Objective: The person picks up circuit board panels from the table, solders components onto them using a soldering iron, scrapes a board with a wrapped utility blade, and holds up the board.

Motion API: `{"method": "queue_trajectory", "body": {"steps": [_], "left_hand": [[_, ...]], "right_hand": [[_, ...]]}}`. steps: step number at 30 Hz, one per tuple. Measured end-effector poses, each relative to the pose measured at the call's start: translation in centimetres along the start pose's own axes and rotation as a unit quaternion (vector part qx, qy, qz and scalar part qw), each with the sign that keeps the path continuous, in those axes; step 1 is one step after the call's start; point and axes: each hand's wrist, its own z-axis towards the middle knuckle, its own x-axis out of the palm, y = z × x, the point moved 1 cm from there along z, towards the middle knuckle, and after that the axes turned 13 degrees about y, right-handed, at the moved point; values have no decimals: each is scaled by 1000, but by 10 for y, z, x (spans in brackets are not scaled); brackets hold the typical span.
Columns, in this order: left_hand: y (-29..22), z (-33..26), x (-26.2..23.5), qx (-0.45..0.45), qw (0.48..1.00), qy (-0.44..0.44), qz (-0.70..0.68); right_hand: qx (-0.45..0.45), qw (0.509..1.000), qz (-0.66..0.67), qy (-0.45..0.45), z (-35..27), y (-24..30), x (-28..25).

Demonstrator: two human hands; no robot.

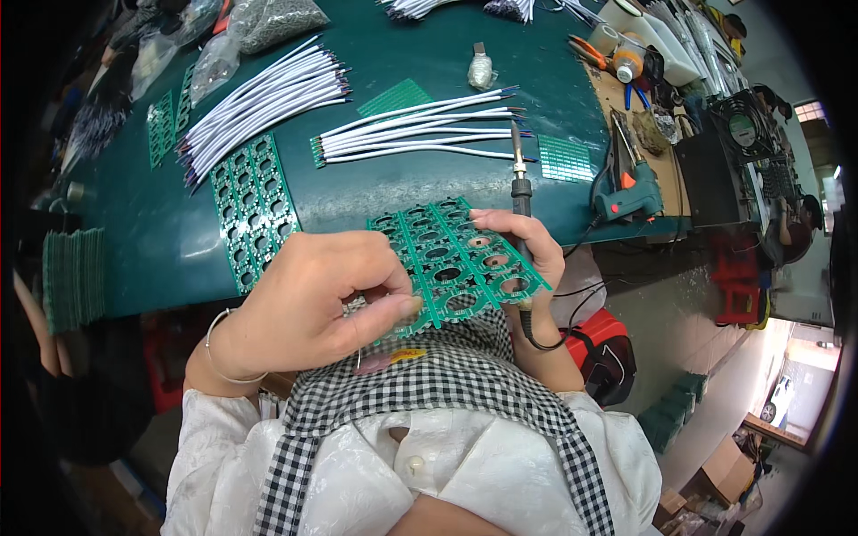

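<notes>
My left hand pinches a thin, round-holed green panel mid-frame; my right hand grips it and a slender soldering iron.

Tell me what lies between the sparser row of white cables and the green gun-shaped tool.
In the head view, a small green panel lies on the table between the cables and the tool.

Green circuit board panel, rows of round cutouts, tilted, mid-frame. Soldering iron, black grip, metal tip toward top of frame, just right of panel.
</notes>
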Motion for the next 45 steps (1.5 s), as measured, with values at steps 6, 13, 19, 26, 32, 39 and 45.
{"method": "queue_trajectory", "body": {"steps": [6,13,19,26,32,39,45], "left_hand": [[-6,-3,5,-19,1000,-12,6],[-3,-5,10,0,998,-20,54],[-2,-8,12,1,999,-26,47],[-3,-12,16,0,998,0,67],[0,-14,18,7,999,24,44],[7,-16,21,-3,999,38,-22],[9,-14,22,4,998,46,-40]], "right_hand": [[-20,999,-46,-17,3,3,-1],[-17,1000,-14,-4,1,4,-2],[-5,1000,-5,8,0,5,-1],[-37,999,-38,3,-1,7,3],[-49,995,-81,12,-1,14,5],[-37,995,-88,5,-2,14,6],[-44,994,-95,12,-2,14,7]]}}
